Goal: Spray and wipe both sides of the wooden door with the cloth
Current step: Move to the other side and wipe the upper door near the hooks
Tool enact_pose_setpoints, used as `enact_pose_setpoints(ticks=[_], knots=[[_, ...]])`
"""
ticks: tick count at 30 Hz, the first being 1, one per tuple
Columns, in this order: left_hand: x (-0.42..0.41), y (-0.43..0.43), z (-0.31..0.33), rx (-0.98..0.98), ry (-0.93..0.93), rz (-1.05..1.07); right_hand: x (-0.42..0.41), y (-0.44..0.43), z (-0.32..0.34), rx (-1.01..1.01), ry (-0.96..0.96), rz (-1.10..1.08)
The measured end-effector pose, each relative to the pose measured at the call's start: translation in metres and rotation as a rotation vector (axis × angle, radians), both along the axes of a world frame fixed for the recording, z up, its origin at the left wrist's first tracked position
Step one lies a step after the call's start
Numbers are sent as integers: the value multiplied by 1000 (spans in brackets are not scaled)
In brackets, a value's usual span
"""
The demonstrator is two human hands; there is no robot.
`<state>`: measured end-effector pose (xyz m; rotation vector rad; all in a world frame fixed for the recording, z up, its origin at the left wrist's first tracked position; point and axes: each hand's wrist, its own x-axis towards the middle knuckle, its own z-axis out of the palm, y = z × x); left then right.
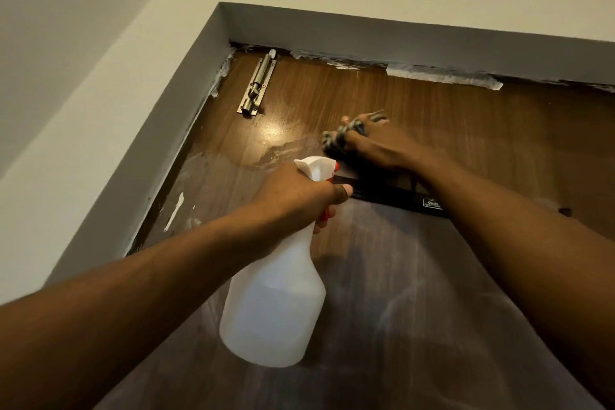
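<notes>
Left hand (299, 196) grips the neck of a white translucent spray bottle (273, 303), red trigger under the fingers; contents not discernible. Right hand (369, 146) presses a dark patterned cloth (336, 140) flat against the upper wooden door (432, 276). Wet sheen beside the brass bolt latch (257, 86). Black door closer (399, 200) carries a small white label, unreadable. Grey door frame (366, 33) above.

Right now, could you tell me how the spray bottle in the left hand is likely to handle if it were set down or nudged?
The spray bottle looks like thin translucent plastic, so probably light and slightly squeezable. No liquid line is readable, so its weight is uncertain. Its wide body narrowing to a trigger head suggests it would stand fairly steadily, yet tip if pushed near the top. The left hand grips the neck, the likeliest secure hold.
</notes>
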<state>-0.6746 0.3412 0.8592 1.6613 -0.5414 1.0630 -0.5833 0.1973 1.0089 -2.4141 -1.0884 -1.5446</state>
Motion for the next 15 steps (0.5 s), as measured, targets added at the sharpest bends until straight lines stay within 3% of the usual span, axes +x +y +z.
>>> enact_pose_setpoints(ticks=[5,9,15], knots=[[1,17,-10,13,35,6,-5,-7,-12,-122,74,-35],[0,41,-15,-4,68,26,-2,-11,1,-123,-20,-164],[-4,65,-11,-33,65,82,2,35,18,-39,-77,-139]])
